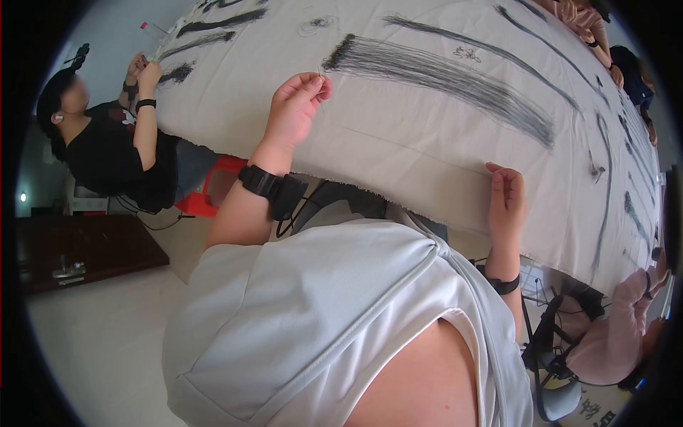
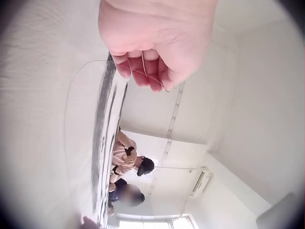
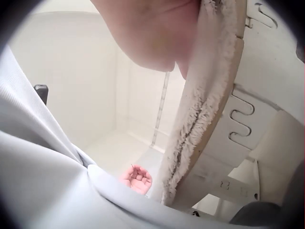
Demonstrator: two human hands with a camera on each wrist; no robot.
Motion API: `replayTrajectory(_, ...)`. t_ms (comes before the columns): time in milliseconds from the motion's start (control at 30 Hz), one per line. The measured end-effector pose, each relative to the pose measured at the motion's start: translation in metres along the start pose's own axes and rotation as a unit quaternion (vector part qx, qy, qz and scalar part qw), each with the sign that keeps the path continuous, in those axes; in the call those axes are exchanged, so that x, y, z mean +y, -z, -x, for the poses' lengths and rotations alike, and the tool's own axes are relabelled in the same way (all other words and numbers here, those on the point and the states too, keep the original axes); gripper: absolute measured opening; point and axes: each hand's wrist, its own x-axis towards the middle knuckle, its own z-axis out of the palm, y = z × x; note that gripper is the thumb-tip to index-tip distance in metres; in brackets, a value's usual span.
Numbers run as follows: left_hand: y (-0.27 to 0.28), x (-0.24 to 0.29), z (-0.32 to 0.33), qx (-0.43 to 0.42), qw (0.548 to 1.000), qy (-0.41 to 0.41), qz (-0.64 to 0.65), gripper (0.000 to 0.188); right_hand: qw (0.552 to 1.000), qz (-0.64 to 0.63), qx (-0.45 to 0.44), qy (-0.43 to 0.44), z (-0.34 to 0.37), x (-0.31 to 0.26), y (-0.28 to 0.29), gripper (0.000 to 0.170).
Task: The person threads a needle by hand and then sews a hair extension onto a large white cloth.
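My left hand (image 1: 297,107) is raised over the near part of a cream cloth and pinches one end of a thin, hair-like strand (image 2: 143,73) between thumb and fingertips. In the left wrist view a tiny dark tip shows at the pinch, and the strand crosses the fingers and curves down over the cloth. My right hand (image 1: 506,196) is at the cloth's near edge with its fingers curled, and the strand's faint line runs across to its fingertips. In the right wrist view those fingertips are hidden behind the fringed edge (image 3: 190,124).
A wide band of dark strands (image 1: 441,78) lies on the cloth (image 1: 398,178) ahead of me, with narrower dark bundles (image 1: 605,178) further right and small tangles (image 1: 316,25) beyond. A person in black (image 1: 107,142) works at the left; others sit along the far and right sides.
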Motion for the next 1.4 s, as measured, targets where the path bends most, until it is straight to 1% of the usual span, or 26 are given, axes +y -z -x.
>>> replayTrajectory(33, 0.006, -0.006, 0.001, 0.003, 1.0, 0.015, -0.008, 0.011, 1.0, 0.008, 0.002, -0.003, 0.0, 0.0, -0.001, 0.011)
replayTrajectory(133, 0.022, -0.027, -0.005, 0.004, 0.999, 0.023, -0.027, 0.011, 1.0, 0.014, 0.009, -0.008, -0.001, -0.001, -0.003, 0.011)
replayTrajectory(200, 0.022, -0.028, -0.007, -0.003, 0.999, 0.019, -0.048, 0.011, 1.0, -0.002, 0.019, -0.005, -0.004, 0.007, -0.001, 0.011)
replayTrajectory(333, 0.022, -0.03, -0.009, -0.018, 0.996, 0.022, -0.082, 0.011, 1.0, -0.002, 0.012, -0.015, -0.004, 0.011, 0.002, 0.011)
replayTrajectory(400, 0.022, -0.03, -0.01, -0.016, 0.996, 0.024, -0.082, 0.012, 1.0, -0.013, 0.002, -0.017, -0.006, 0.015, 0.003, 0.012)
replayTrajectory(500, 0.022, -0.031, -0.009, -0.026, 0.997, 0.018, -0.073, 0.011, 1.0, -0.016, 0.016, -0.008, -0.004, 0.011, 0.003, 0.01)
replayTrajectory(600, 0.022, -0.03, -0.007, -0.024, 0.999, 0.02, -0.045, 0.011, 0.997, -0.069, 0.033, -0.012, -0.001, 0.007, 0.004, 0.01)
replayTrajectory(700, 0.02, -0.023, -0.002, -0.033, 0.999, 0.026, -0.019, 0.01, 0.997, -0.06, 0.041, 0.014, 0.007, 0.004, 0.007, 0.009)
replayTrajectory(800, 0.015, -0.005, 0.021, -0.062, 0.997, 0.033, -0.032, 0.009, 0.997, -0.06, 0.013, 0.039, 0.025, -0.014, 0.003, 0.009)
replayTrajectory(900, 0.019, 0.001, 0.048, -0.08, 0.995, 0.036, -0.039, 0.009, 0.998, -0.054, -0.012, 0.033, 0.042, -0.025, 0.002, 0.008)
replayTrajectory(933, 0.021, 0.002, 0.056, -0.083, 0.995, 0.037, -0.038, 0.009, 0.998, -0.055, -0.01, 0.017, 0.049, -0.031, 0.0, 0.006)
replayTrajectory(1033, 0.026, 0.006, 0.08, -0.074, 0.994, 0.06, -0.05, 0.009, 0.995, -0.087, -0.04, -0.019, 0.065, -0.037, -0.003, 0.005)
replayTrajectory(1133, 0.033, 0.008, 0.096, -0.064, 0.994, 0.067, -0.06, 0.01, 0.993, -0.085, -0.068, -0.041, 0.076, -0.042, -0.004, 0.005)
replayTrajectory(1233, 0.037, 0.008, 0.095, -0.043, 0.997, 0.058, -0.038, 0.01, 0.993, -0.094, -0.06, -0.039, 0.078, -0.043, -0.007, 0.004)
replayTrajectory(1333, 0.028, 0.017, 0.083, -0.048, 0.998, 0.018, -0.048, 0.01, 0.989, -0.114, -0.084, -0.033, 0.078, -0.045, 0.001, 0.004)
replayTrajectory(1400, 0.017, 0.023, 0.073, -0.052, 0.997, 0.001, -0.054, 0.011, 0.989, -0.133, -0.072, -0.005, 0.077, -0.054, 0.007, 0.004)
